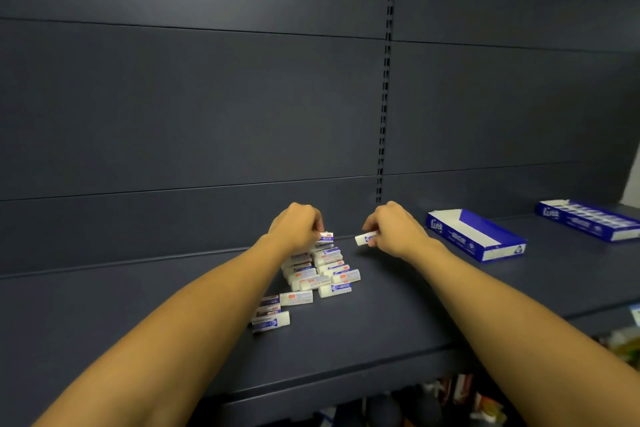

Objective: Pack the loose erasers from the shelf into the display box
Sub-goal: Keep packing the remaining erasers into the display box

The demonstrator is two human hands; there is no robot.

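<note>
A heap of several loose white erasers with blue sleeves (320,274) lies on the dark shelf (398,305) in front of me. My left hand (296,227) pinches one eraser (326,236) at the top of the heap. My right hand (394,229) pinches another eraser (363,238) just right of the heap, held a little above the shelf. An open blue and white display box (476,234) lies empty on the shelf to the right of my right hand.
A second blue display box (588,218), filled with erasers, sits at the far right of the shelf. The dark back panel (207,114) rises close behind the heap. Coloured goods show on a lower shelf (467,402) below the front edge.
</note>
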